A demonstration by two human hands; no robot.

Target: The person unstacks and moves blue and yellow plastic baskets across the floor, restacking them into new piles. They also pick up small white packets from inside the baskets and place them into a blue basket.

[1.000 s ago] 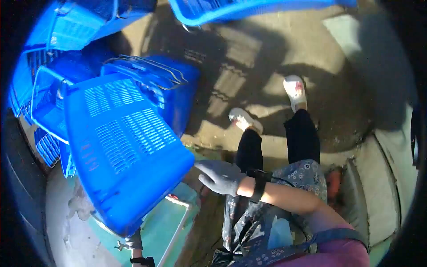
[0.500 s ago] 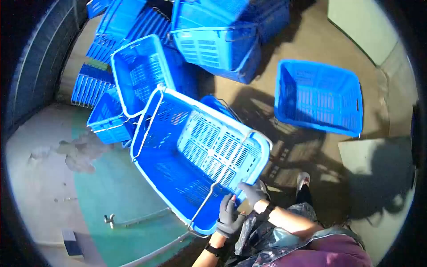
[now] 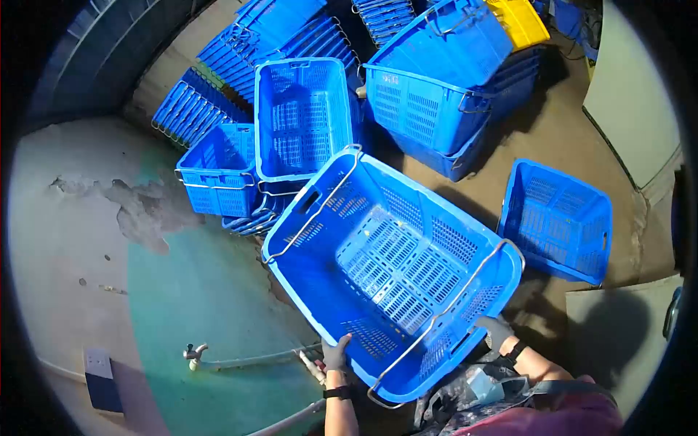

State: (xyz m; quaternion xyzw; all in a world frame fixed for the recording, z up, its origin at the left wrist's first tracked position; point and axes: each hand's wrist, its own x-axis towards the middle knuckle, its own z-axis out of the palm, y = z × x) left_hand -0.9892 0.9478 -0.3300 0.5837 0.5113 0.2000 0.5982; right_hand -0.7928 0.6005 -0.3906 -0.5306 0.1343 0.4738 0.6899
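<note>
Fingers of the left hand [image 3: 337, 355] go out of sight beneath a blue crate [image 3: 396, 263], thumb over the rim, so that grip is closed on the long side. The right hand [image 3: 497, 335] touches the outside of the near short end; its fingers are mostly hidden, and how far they are closed cannot be told. The crate sits between the hands, tilted, mouth toward the camera. Dark corners cut off the outer scene, and a yellow crate [image 3: 519, 23] is cropped at the top edge.

The held crate shows its slotted floor with small pale flecks; wire handles cross both ends. Nested crates [image 3: 200, 107] fill the upper left, near an open upright crate [image 3: 302, 120]. A larger pile [image 3: 422, 109] has one crate tipped on top.

Brown floor [image 3: 574, 120] lies open between that pile and a lone crate [image 3: 557, 219], which is just beside the held crate's right corner. A tap [image 3: 194, 353] and pipe [image 3: 254, 359] stand near the left hand.
</note>
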